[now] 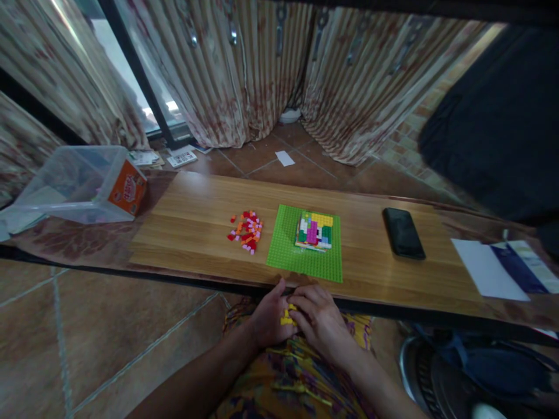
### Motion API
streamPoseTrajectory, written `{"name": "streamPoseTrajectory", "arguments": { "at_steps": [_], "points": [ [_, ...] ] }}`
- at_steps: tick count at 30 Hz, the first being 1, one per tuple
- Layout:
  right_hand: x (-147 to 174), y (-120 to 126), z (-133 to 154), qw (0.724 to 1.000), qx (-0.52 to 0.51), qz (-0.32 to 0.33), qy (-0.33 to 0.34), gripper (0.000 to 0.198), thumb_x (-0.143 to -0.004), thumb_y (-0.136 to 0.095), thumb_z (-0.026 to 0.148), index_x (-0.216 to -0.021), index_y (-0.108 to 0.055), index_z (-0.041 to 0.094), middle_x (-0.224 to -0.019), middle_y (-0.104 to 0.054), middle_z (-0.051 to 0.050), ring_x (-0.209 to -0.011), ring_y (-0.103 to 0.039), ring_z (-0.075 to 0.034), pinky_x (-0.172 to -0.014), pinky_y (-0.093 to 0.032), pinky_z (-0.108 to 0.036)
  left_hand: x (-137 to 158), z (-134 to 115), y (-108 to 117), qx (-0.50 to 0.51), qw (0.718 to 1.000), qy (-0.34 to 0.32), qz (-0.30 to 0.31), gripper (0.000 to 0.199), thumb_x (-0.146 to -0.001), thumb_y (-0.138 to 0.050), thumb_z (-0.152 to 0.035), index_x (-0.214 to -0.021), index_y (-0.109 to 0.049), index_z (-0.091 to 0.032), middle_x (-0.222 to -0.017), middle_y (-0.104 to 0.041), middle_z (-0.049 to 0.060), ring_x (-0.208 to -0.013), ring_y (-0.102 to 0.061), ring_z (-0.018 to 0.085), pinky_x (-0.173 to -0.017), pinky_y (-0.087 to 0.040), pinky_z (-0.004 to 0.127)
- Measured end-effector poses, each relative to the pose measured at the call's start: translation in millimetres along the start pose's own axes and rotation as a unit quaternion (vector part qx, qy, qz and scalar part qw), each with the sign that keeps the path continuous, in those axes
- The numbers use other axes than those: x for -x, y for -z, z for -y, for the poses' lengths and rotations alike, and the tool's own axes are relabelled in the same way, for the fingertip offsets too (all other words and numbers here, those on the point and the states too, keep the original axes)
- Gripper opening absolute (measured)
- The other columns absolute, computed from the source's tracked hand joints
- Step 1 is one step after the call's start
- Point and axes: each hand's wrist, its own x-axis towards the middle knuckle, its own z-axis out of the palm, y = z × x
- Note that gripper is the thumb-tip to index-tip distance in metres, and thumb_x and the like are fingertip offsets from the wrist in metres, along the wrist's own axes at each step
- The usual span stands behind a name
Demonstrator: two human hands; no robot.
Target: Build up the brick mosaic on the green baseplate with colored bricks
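Small yellow toy bricks [287,316] lie in the palm of my left hand [269,320], which is cupped around them just below the table's front edge. My right hand [321,317] meets it from the other side, its curled fingers on the yellow bricks and partly covering them. On the table beyond my hands is a green baseplate [279,250]. A layered block of multicoloured bricks [312,231] is built up on it, right of the middle. To the left of the baseplate lies a loose pile of red, orange and pink bricks [250,231].
A black phone [403,233] rests on the wooden tabletop [192,227] at the right, with papers [491,267] farther right. At the far left stands a clear plastic bin [78,192] with an orange label. Curtains [244,87] hang behind the table.
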Motion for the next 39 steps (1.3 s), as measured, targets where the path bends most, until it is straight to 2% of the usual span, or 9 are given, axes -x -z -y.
{"name": "streamPoseTrajectory", "arguments": {
  "at_steps": [6, 9, 11, 16, 20, 24, 28, 33, 39],
  "points": [
    [1, -9, -2, 0.999, 0.018, -0.024, -0.017, 0.011, -0.084, -0.052, 0.020, -0.087, -0.063, 0.021, -0.092, -0.061, -0.006, -0.089, -0.053, -0.021, -0.081, -0.043, -0.039, 0, -3, 1, 0.034, 0.999, 0.017, -0.026, 0.047, -0.086, -0.037, -0.053, -0.098, -0.058, -0.013, -0.073, -0.058, 0.002, -0.065, -0.054, 0.013, -0.070, -0.037, 0.026],
    [0, -4, -1, 0.999, -0.014, -0.025, -0.026, 0.011, -0.085, -0.051, 0.021, -0.085, -0.062, 0.022, -0.089, -0.062, -0.005, -0.088, -0.055, -0.020, -0.080, -0.044, -0.037, -1, -3, 1, 0.011, 0.999, 0.014, -0.033, 0.052, -0.087, -0.035, -0.054, -0.108, -0.056, -0.012, -0.083, -0.062, 0.005, -0.075, -0.057, 0.016, -0.077, -0.037, 0.028],
    [-1, 4, -1, 0.997, -0.044, -0.036, -0.058, 0.012, -0.086, -0.049, 0.024, -0.088, -0.061, 0.023, -0.088, -0.064, -0.005, -0.086, -0.057, -0.020, -0.078, -0.046, -0.037, -2, -2, 3, -0.013, 0.999, 0.014, -0.035, 0.058, -0.086, -0.032, -0.057, -0.114, -0.054, -0.010, -0.093, -0.063, 0.010, -0.086, -0.058, 0.020, -0.084, -0.036, 0.033],
    [-15, 35, -10, 0.970, -0.109, -0.139, -0.170, 0.019, -0.085, -0.051, 0.034, -0.096, -0.062, 0.022, -0.091, -0.066, -0.005, -0.083, -0.061, -0.019, -0.075, -0.048, -0.033, -2, -3, 8, -0.052, 0.996, 0.028, -0.060, 0.065, -0.085, -0.033, -0.058, -0.118, -0.052, -0.006, -0.106, -0.062, 0.018, -0.095, -0.059, 0.024, -0.091, -0.034, 0.037],
    [-35, 57, -29, 0.945, -0.124, -0.244, -0.178, 0.019, -0.079, -0.056, 0.036, -0.087, -0.064, 0.020, -0.082, -0.067, -0.004, -0.074, -0.061, -0.018, -0.071, -0.048, -0.031, -1, -5, 9, -0.061, 0.995, 0.035, -0.077, 0.066, -0.085, -0.035, -0.057, -0.121, -0.051, -0.005, -0.111, -0.061, 0.019, -0.094, -0.060, 0.023, -0.090, -0.035, 0.036],
    [-57, 66, -44, 0.927, -0.127, -0.294, -0.196, 0.017, -0.076, -0.059, 0.033, -0.083, -0.063, 0.019, -0.077, -0.067, -0.003, -0.068, -0.061, -0.017, -0.065, -0.048, -0.029, -2, -4, 8, -0.069, 0.993, 0.031, -0.094, 0.064, -0.084, -0.037, -0.056, -0.120, -0.053, -0.005, -0.106, -0.063, 0.018, -0.092, -0.060, 0.023, -0.089, -0.036, 0.035],
    [-72, 65, -55, 0.919, -0.108, -0.315, -0.212, 0.018, -0.074, -0.059, 0.033, -0.084, -0.062, 0.018, -0.078, -0.068, -0.004, -0.068, -0.063, -0.018, -0.066, -0.049, -0.030, -3, -3, 10, -0.068, 0.992, 0.027, -0.098, 0.061, -0.084, -0.038, -0.055, -0.117, -0.054, -0.005, -0.103, -0.063, 0.017, -0.090, -0.060, 0.023, -0.088, -0.036, 0.036],
    [-81, 60, -68, 0.933, -0.039, -0.312, -0.174, 0.024, -0.079, -0.052, 0.036, -0.095, -0.063, 0.022, -0.089, -0.069, -0.005, -0.078, -0.063, -0.020, -0.072, -0.049, -0.035, -3, -3, 11, -0.064, 0.992, 0.027, -0.101, 0.064, -0.083, -0.038, -0.058, -0.115, -0.056, -0.006, -0.103, -0.063, 0.018, -0.087, -0.060, 0.023, -0.086, -0.037, 0.036],
    [-90, 58, -71, 0.943, 0.073, -0.287, -0.149, 0.020, -0.083, -0.047, 0.033, -0.085, -0.065, 0.023, -0.086, -0.068, -0.005, -0.083, -0.060, -0.021, -0.076, -0.044, -0.035, -4, -3, 12, -0.066, 0.993, 0.028, -0.092, 0.062, -0.084, -0.037, -0.057, -0.115, -0.056, -0.006, -0.103, -0.064, 0.017, -0.088, -0.061, 0.022, -0.084, -0.038, 0.034]
  ]
}}
